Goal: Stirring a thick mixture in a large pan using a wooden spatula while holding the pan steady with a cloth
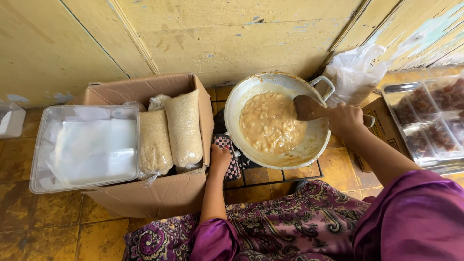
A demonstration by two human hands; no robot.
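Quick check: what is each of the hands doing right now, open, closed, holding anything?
Left hand: closed on the checkered cloth at the edge of the wok.
Right hand: closed on the handle of the wooden spatula in the wok's mixture.

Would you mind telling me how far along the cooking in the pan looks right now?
Done: the pan holds a thick, lumpy, pale-brown mix, already soft. In hand: the right hand holds a wooden spatula in the mix, while the left hand grips the rim through a checked cloth. Left: the mix is all in the pan; the trays on the right hold a darker filling.
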